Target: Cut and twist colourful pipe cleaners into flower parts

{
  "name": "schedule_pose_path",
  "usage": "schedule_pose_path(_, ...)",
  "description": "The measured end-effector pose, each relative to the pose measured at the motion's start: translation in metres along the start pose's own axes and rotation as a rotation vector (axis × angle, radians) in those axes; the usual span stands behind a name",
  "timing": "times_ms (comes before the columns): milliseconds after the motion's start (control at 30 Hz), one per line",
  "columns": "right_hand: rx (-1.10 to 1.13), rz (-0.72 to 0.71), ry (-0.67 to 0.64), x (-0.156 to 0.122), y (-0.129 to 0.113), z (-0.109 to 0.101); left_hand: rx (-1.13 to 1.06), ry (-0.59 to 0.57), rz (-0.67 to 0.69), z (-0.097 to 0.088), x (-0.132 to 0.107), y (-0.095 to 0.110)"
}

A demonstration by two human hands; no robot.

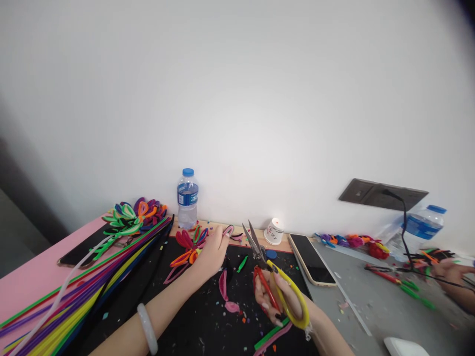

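Observation:
My left hand [215, 252] is closed on a looped pink pipe cleaner [229, 230] edged with black. The fingers of my right hand [276, 294] are around the yellow-and-red handles of a pair of scissors [256, 244]. Their blades stand apart and point up toward the left, near the loop but not visibly touching it. Beside my left wrist lies a pipe-cleaner flower [191, 242] with red, blue and orange loops. Under my hands, on a black mat [200, 316], are a pink loop piece [223, 286] and a small green piece [242, 263]. Green and pink strips [272, 336] lie below my right hand.
Long coloured pipe cleaners [85, 296] spread at left, beside more flowers [135, 215] and a dark phone [83, 249]. A water bottle [187, 200], a paper cup [273, 231] and another phone [312, 260] stand or lie behind. At right, another person's hand [454, 277] is near green-and-red scissors [403, 284].

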State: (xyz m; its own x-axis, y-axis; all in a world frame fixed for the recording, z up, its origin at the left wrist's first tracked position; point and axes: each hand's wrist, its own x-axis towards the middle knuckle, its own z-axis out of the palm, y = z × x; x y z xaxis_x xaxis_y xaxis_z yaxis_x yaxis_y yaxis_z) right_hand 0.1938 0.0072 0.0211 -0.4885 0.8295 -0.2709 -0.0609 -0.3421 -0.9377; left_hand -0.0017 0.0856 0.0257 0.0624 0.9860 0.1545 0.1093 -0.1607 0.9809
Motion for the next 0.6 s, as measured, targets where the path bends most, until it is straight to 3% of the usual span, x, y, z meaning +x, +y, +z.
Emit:
schedule_pose_path(267, 0.192, 0.038, -0.223, 0.006, 0.006, 0.005, 0.367, 0.008, 0.14, 0.01, 0.002, 0.006)
schedule_pose_path(400, 0.287, 0.01, -0.292, 0.011, 0.017, -0.002, 0.523, -0.001, 0.16, 0.012, -0.001, 0.007)
schedule_pose_path(600, 0.39, 0.017, -0.334, 0.012, 0.016, -0.004, 0.928, -0.056, 0.239, 0.017, -0.007, 0.011)
